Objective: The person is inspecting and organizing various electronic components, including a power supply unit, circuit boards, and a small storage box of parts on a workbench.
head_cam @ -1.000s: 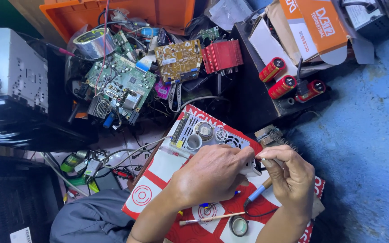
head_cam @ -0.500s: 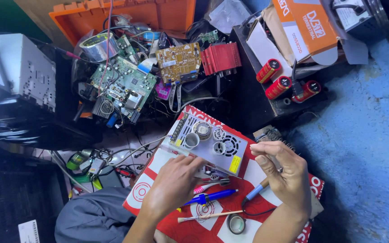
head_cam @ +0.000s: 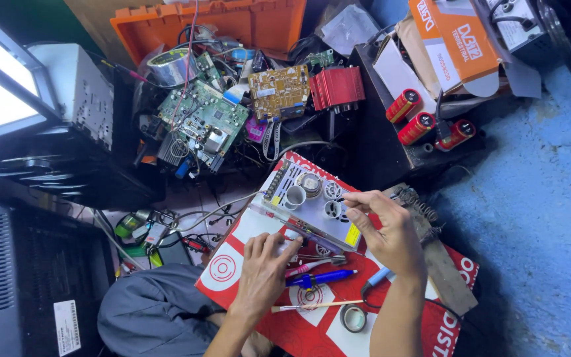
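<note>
A metal power-supply case is steadied between both hands — gripped by the left hand (near edge), pinched by the right hand fingertips above a blue pen.

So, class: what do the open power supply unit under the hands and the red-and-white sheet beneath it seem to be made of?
Power supply unit: its case looks like bare sheet metal, silvery grey with a dull sheen and a perforated end; the parts inside look like plastic and wound wire. Red-and-white sheet: probably printed cardboard, flat and matte with crisp straight edges, though a stiff plastic sheet cannot be ruled out.
</note>
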